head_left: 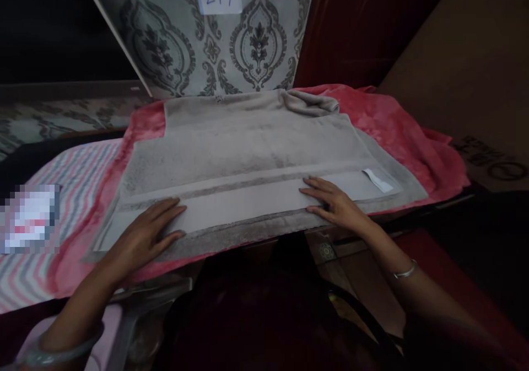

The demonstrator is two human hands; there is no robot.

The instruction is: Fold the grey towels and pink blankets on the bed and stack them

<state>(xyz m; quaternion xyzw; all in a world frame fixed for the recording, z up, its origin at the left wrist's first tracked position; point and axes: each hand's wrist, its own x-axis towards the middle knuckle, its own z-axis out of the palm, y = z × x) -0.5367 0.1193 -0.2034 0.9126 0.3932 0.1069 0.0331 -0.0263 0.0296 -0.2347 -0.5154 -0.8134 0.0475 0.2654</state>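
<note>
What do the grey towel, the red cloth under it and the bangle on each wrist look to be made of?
Grey towel: plush fabric, matt, with a visible nap; fibre unclear.
Red cloth: probably plush, judging by its mottled pile.
Right bangle: likely polished metal, from its silvery glint.
Left bangle: pale, smooth; perhaps jade or glass.

My left hand (146, 232) and right hand (333, 204) hide the bits of grey towel (248, 148) under them, and I can't see my palms. The towel covers much of the pink blanket (382, 114). Its white label (378, 181), at the right, is too small to read. On the left, something on the striped cloth (80, 164) is blurred into blocks. My left bracelet (58, 354), the far-left screen (61, 29) and the right-hand cardboard box (467, 79) are cut off by the edges.
</note>
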